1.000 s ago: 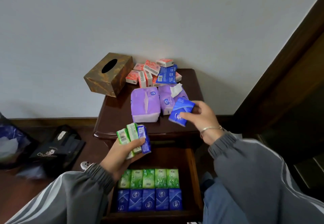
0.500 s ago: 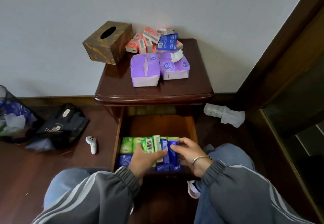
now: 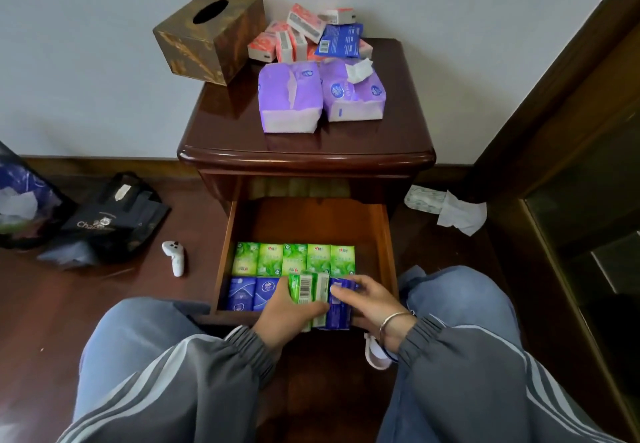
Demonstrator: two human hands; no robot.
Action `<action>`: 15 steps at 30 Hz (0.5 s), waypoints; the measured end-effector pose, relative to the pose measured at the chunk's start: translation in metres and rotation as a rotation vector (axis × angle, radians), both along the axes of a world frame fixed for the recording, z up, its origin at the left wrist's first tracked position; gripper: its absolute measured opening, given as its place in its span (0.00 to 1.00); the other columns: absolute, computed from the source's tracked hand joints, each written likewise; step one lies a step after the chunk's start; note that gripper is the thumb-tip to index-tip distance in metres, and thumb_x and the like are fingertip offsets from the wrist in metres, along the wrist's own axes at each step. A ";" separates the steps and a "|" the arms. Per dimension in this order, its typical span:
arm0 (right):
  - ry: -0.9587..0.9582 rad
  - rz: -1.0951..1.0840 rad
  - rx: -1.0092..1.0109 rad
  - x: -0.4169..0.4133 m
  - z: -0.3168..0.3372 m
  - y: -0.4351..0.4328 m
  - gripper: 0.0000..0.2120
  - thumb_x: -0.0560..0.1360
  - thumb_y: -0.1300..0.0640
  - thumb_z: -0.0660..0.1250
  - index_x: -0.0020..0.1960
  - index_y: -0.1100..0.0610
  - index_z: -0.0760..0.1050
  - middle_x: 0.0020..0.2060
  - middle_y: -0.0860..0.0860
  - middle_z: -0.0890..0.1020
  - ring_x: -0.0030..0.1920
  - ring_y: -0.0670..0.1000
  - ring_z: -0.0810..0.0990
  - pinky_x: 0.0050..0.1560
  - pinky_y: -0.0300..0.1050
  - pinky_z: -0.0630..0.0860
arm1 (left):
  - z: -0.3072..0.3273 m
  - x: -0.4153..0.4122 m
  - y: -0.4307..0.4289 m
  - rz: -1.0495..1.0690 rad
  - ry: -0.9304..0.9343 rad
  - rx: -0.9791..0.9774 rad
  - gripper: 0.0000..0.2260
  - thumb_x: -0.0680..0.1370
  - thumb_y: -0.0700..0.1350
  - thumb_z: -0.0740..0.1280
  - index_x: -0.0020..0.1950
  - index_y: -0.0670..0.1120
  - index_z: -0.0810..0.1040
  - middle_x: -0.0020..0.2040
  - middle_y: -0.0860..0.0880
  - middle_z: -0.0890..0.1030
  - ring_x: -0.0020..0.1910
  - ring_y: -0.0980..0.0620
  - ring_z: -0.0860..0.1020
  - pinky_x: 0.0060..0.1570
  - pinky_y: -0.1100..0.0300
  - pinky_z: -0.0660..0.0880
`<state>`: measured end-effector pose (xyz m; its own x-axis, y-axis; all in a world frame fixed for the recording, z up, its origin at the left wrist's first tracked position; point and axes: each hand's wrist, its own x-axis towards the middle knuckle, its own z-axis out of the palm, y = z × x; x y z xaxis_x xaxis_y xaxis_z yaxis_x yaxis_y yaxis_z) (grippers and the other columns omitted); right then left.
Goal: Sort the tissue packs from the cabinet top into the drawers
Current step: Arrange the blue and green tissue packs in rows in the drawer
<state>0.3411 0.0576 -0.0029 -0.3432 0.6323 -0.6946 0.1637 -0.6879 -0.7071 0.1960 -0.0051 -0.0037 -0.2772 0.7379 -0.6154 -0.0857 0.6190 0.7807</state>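
Observation:
The open drawer (image 3: 387, 234) of the dark wooden cabinet (image 3: 304, 158) holds a back row of green tissue packs (image 3: 294, 258) and a front row of blue tissue packs (image 3: 250, 293). My left hand (image 3: 289, 314) grips upright green packs (image 3: 308, 288) over the drawer's front right. My right hand (image 3: 369, 298) presses a blue pack (image 3: 339, 311) against them. On the cabinet top lie two purple tissue packs (image 3: 289, 96), a flat blue pack (image 3: 341, 40) and several red-and-white small packs (image 3: 287, 40).
A brown tissue box (image 3: 207, 35) overhangs the cabinet top's back left corner. On the floor: a black bag (image 3: 110, 220) and white controller (image 3: 175, 257) to the left, a crumpled tissue pack (image 3: 443, 205) to the right. A dark door frame (image 3: 554, 96) rises at the right.
Both hands came down from the cabinet top into the drawer with their packs. My right hand now holds its blue pack against the ones in my left hand.

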 end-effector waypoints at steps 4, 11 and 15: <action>-0.106 0.014 0.066 -0.001 -0.005 0.006 0.20 0.71 0.62 0.72 0.61 0.60 0.71 0.54 0.57 0.79 0.50 0.53 0.81 0.52 0.52 0.80 | -0.006 -0.001 0.000 0.010 -0.099 0.030 0.21 0.69 0.37 0.75 0.60 0.44 0.73 0.50 0.45 0.84 0.48 0.48 0.83 0.46 0.57 0.79; -0.321 0.018 0.254 0.010 -0.013 0.037 0.12 0.71 0.62 0.68 0.53 0.57 0.75 0.51 0.58 0.82 0.49 0.54 0.81 0.52 0.49 0.78 | -0.013 -0.010 0.006 0.059 -0.310 0.075 0.20 0.70 0.40 0.75 0.60 0.45 0.75 0.50 0.47 0.85 0.49 0.48 0.84 0.48 0.55 0.78; -0.754 0.211 0.644 0.022 -0.015 0.073 0.13 0.71 0.60 0.68 0.55 0.61 0.73 0.50 0.57 0.80 0.48 0.55 0.78 0.44 0.41 0.71 | -0.019 -0.024 0.008 0.196 -0.296 0.047 0.20 0.69 0.40 0.76 0.59 0.45 0.75 0.49 0.45 0.85 0.47 0.46 0.84 0.46 0.53 0.81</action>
<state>0.3628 0.1302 -0.0178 -0.1040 0.9402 -0.3242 0.7947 -0.1175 -0.5956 0.1720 0.0031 -0.0223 -0.2314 0.7175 -0.6570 -0.4261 0.5324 0.7314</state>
